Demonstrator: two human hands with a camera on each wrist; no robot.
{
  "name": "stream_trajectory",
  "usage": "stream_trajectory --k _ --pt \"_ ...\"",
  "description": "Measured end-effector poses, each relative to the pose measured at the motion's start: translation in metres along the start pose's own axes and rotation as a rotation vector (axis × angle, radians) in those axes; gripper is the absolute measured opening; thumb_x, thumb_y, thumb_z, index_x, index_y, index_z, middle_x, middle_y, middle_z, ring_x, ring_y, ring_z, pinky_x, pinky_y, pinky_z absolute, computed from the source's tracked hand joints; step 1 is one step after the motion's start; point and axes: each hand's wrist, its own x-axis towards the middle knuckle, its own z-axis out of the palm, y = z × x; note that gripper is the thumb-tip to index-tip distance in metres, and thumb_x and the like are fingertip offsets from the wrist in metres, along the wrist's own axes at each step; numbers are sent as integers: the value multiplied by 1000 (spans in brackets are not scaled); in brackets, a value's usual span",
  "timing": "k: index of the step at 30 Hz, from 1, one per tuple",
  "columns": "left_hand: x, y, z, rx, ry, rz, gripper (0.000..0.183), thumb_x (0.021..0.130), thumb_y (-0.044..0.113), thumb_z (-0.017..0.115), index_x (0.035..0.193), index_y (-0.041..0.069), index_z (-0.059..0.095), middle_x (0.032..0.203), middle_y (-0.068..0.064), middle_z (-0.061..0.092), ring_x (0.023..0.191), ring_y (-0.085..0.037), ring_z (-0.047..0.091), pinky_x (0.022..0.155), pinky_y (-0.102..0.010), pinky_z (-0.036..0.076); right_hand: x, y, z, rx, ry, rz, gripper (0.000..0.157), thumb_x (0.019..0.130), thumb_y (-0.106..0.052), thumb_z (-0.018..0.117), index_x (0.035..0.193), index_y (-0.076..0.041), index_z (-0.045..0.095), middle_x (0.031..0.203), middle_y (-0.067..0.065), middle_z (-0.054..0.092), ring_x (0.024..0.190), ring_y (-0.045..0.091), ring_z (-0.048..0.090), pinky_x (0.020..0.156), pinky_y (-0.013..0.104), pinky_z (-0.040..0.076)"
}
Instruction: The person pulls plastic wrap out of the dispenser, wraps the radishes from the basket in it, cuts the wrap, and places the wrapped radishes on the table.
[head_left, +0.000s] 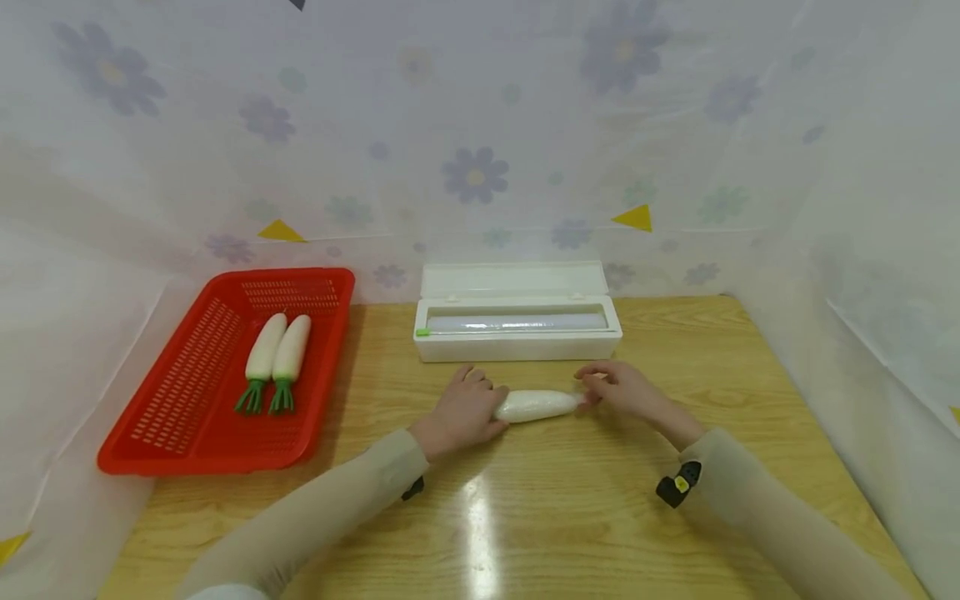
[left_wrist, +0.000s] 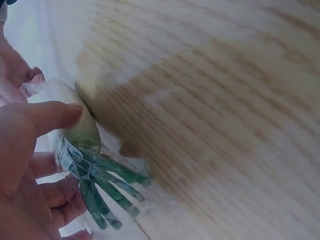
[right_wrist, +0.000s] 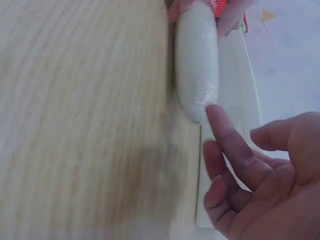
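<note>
A white radish point(head_left: 537, 405) wrapped in clear plastic film lies crosswise on the table, its tip to the right. My left hand point(head_left: 467, 408) holds its leafy end, the thumb laid over the body and fingers around the other side. Green leaf stalks point(left_wrist: 112, 192) under loose film show in the left wrist view; the hand hides them in the head view. At the tip is my right hand point(head_left: 618, 390). In the right wrist view its index finger point(right_wrist: 227, 132) touches the wrapped tip, while the thumb stands apart from it.
Behind the radish stands a white box point(head_left: 517, 347) with its lid raised, a roll of film point(head_left: 517, 322) inside and a green slider point(head_left: 422, 332) on its front edge. Two radishes point(head_left: 277, 350) lie in a red basket point(head_left: 213, 463) at the left. Flowered sheeting point(head_left: 525, 108) surrounds the table.
</note>
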Motion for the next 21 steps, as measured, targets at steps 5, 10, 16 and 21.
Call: stream_trajectory --k 5,10,16,21 --pt "1 -1 -1 -7 -16 -6 48 98 48 70 132 14 68 116 -6 74 119 -27 61 118 -54 34 -5 13 1 6 39 0 31 109 -5 49 130 15 61 96 19 77 92 29 74 72 31 53" --pt "1 -2 -1 -12 -20 -9 49 99 49 69 132 14 67 118 -6 74 120 -27 61 118 -55 33 -12 21 15 -123 111 35 24 106 -10 57 115 6 73 90 10 75 77 13 60 66 28 47" --pt "1 -2 0 -8 -26 -10 48 99 49 69 132 14 68 117 -6 74 119 -26 61 119 -54 33 -23 12 37 -118 198 -20 30 109 -17 54 120 2 75 111 20 74 92 30 68 80 43 56" --pt "2 -1 2 5 -32 -2 50 100 49 66 134 13 66 120 -6 73 119 -26 60 118 -49 34 -27 0 49 -214 215 -197 31 106 -2 54 132 14 63 129 32 65 122 48 62 98 59 52"
